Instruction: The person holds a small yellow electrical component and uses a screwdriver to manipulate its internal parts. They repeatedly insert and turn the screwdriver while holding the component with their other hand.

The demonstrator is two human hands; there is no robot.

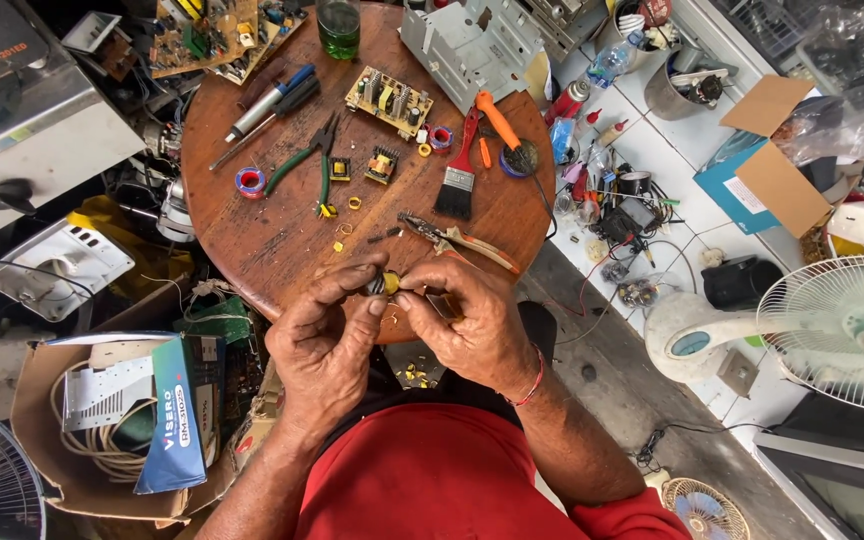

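Setting: cluttered repair corner, round wooden counter (282, 240) at frame centre, white fan (842, 330) at right edge, cardboard box (82, 440) lower left.
Left hand (327, 340): lower centre, fingers (377, 305) pinched shut on a small yellow-and-black part (389, 284), likely a little wound transformer.
Right hand (472, 320): just beside the left, fingers closed on the same part from the other side; what else it grips I cannot tell.
Part's place: held between both hands, over the counter's near edge.
Nearby on counter: pliers (452, 238) just above the hands, green-handled pliers (307, 165), brush (459, 180), circuit board (389, 100), yellow scraps.
Risk: the part is tiny and held over the edge; a slipped pinch would probably drop it into the clutter below, where it would be hard to find. Hard pulling could snap its thin wire or pins.
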